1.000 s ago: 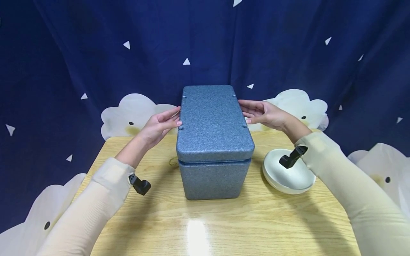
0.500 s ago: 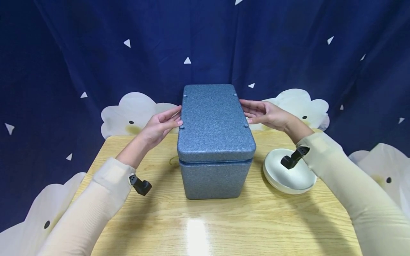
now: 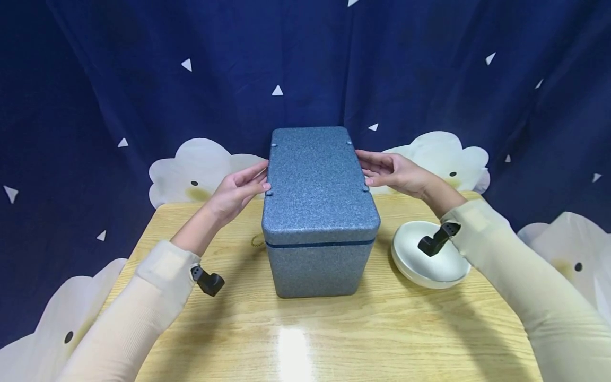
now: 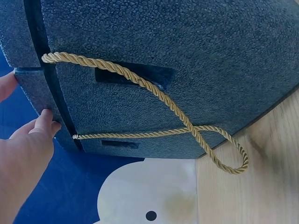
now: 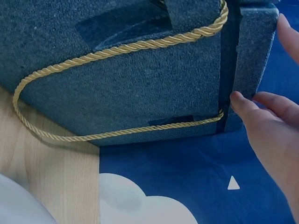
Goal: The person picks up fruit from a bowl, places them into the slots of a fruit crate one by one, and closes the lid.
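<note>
A blue-grey foam box (image 3: 319, 270) stands on the table, and its matching lid (image 3: 317, 185) lies over it with a narrow groove between the two. On the lid's left side my left hand (image 3: 231, 193) rests its fairly straight fingers and thumb. My right hand (image 3: 401, 174) touches the opposite side the same way, fingertips (image 5: 237, 99) at the lid's lower edge in the right wrist view. A twisted gold rope (image 4: 163, 95) loops down the box's left wall. Another gold rope (image 5: 140, 45) hangs on the right wall. Both ropes run into the groove.
A white bowl (image 3: 422, 265) stands on the wooden table (image 3: 229, 339) to the right of the box, partly under the right forearm. Behind the table hangs a dark blue curtain (image 3: 229, 69) with white triangles and cloud shapes.
The near part of the lid and my left thumb sit slightly lower in the head view than before. The box and bowl have stayed in place.
</note>
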Motion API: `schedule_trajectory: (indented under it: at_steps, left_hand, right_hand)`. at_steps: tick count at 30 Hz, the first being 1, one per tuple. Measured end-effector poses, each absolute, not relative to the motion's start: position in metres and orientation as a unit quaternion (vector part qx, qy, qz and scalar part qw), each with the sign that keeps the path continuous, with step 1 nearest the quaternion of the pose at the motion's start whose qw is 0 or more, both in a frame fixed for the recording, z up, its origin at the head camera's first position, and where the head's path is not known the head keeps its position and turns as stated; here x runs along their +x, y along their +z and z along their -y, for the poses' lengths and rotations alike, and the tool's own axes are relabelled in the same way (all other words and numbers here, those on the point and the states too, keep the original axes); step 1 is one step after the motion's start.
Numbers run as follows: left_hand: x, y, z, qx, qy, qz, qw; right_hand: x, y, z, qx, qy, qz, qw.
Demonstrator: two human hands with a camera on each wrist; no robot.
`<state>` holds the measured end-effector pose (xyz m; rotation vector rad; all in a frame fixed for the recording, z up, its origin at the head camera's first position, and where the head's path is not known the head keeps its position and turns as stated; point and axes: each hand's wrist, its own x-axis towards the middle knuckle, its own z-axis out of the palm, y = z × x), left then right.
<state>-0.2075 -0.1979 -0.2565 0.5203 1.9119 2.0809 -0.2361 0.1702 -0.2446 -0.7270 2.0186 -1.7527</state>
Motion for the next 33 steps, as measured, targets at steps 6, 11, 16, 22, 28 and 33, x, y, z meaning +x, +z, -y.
schedule_trajectory:
  at_steps: [6,11,16,22,28,33]
  left_hand:
    - [-0.206,-0.258,0.199,0.184,0.714,-0.664,0.125]
    - [-0.207,-0.26,0.201,0.182,0.725,-0.652,0.123]
    - [-0.207,-0.261,0.202,0.175,0.72,-0.662,0.112]
    - [-0.205,-0.24,0.2,0.175,0.711,-0.676,0.081]
    - [-0.211,-0.205,0.188,0.224,0.563,-0.794,0.047]
    - [-0.217,-0.188,0.175,0.25,0.435,-0.862,0.079]
  right_hand:
    - [-0.235,-0.246,-0.166,-0.257,-0.615,-0.725,0.173]
    - [-0.237,-0.246,-0.164,-0.26,-0.613,-0.725,0.175]
    - [-0.236,-0.244,-0.163,-0.246,-0.585,-0.758,0.148]
    - [-0.236,-0.228,-0.161,-0.255,-0.555,-0.789,0.073]
    - [-0.238,-0.209,-0.146,-0.281,-0.49,-0.823,0.063]
    - [-0.24,-0.203,-0.132,-0.311,-0.437,-0.841,0.076]
